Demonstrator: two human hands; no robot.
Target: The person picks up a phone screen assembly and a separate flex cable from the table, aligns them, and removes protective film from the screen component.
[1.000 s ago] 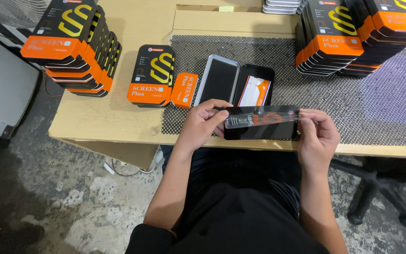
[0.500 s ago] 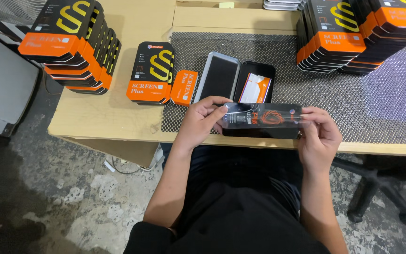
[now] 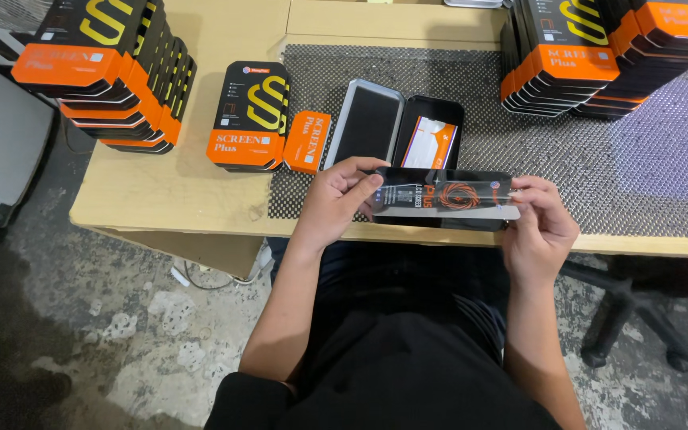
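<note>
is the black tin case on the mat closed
No, the black tin case lies open on the mesh mat, its silver lid flipped out beside it and a card showing inside.

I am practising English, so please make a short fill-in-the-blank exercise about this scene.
1. Both hands, the left hand and the right hand, hold one long black ____.
2. The open case lies on the ____ mesh mat.
3. The stacked boxes are black and ____.

Missing words: package; black; orange
</note>
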